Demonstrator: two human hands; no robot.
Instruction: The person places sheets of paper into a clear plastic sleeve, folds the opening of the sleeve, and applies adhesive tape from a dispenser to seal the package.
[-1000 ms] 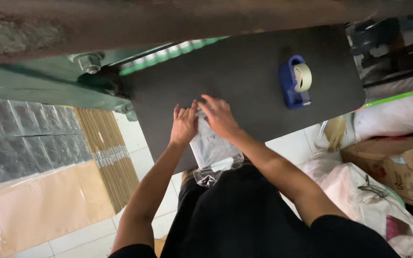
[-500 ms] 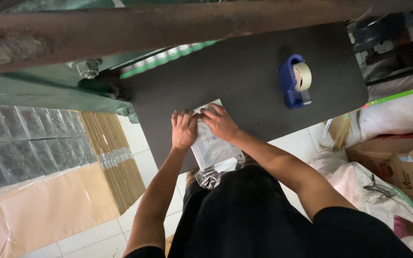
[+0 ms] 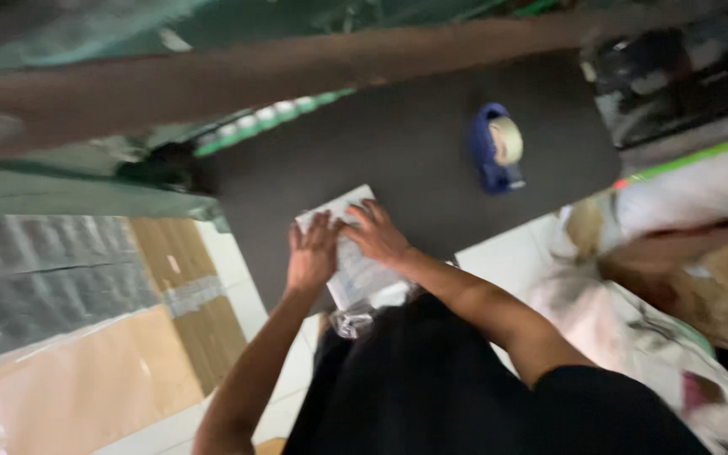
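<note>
Presently, my left hand [image 3: 312, 257] and right hand [image 3: 378, 236] lie flat, fingers spread, pinning a clear-wrapped white packet [image 3: 355, 270] at the near edge of the dark worktable [image 3: 406, 143], evidently to keep it flat. A blue tape dispenser [image 3: 496, 147] stands well apart, beyond my right hand.

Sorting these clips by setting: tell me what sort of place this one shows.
Probably a packing or dispatch workspace. A blue tape dispenser sits on the dark worktable, both hands press a clear-wrapped packet, and flattened cardboard is stacked on the floor.
</note>
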